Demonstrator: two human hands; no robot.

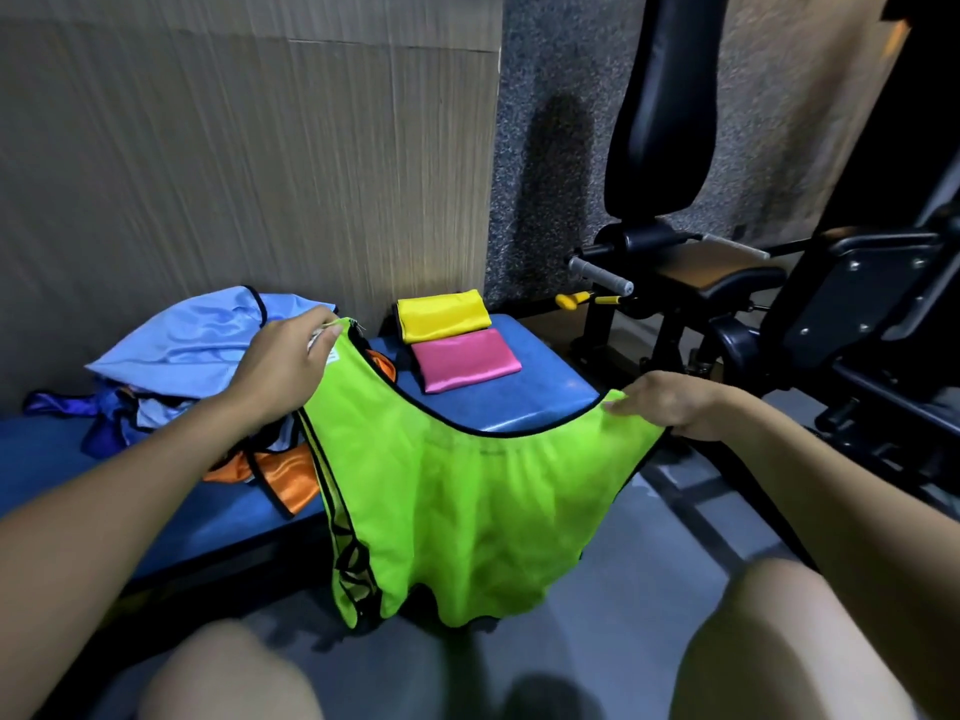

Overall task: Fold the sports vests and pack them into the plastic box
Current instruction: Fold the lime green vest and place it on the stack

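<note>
A bright green sports vest (467, 511) with black trim hangs spread in front of me, over the near edge of the blue bench (524, 397). My left hand (285, 366) pinches one shoulder strap up high. My right hand (670, 400) grips the other strap lower, at the right. A folded yellow vest (441, 315) and a folded pink vest (465, 360) lie side by side at the far end of the bench. Left of them sits a loose pile with a light blue vest (208, 340), a dark blue one and an orange vest (280, 475). No plastic box is in view.
A wood-panelled wall (234, 174) runs behind the bench. Black gym equipment (753, 304) with a padded seat and a grey handle fills the right side. My bare knees (779, 646) show at the bottom, above grey floor.
</note>
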